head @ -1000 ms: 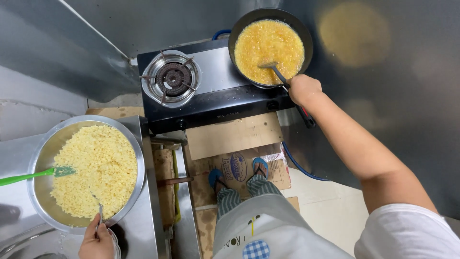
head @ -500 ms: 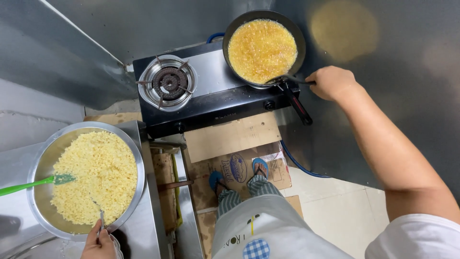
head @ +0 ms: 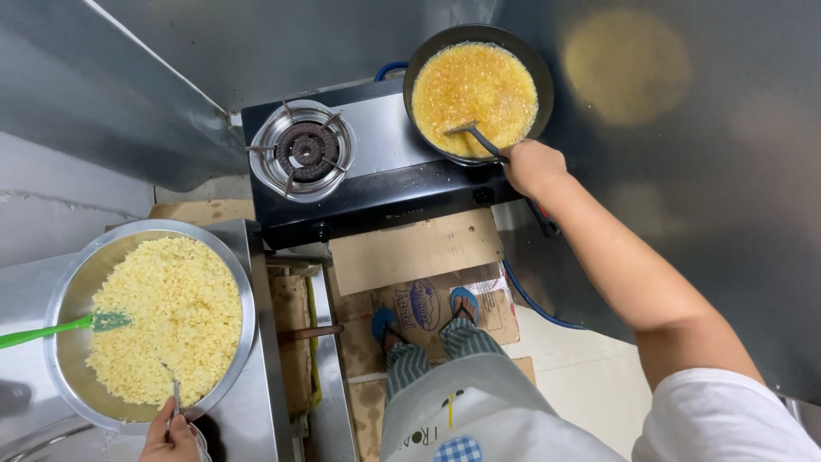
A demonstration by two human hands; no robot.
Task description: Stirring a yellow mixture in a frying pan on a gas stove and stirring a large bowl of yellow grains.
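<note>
Right hand [head: 532,165] closes around the handle of a dark spatula [head: 473,137], blade sunk in the yellow mix filling the black frying pan [head: 475,89], which sits on the stove's [head: 376,184] burner at two o'clock. Best kept low and scraping along the pan floor, I'd judge, so nothing catches (the mix reaches the rim, so gentle strokes). Down at seven o'clock, left hand [head: 169,435] pinches a thin metal utensil [head: 174,399] dipped into the steel bowl [head: 243,282] of pale crumbs; a green spatula [head: 60,328] rests there too.
</note>
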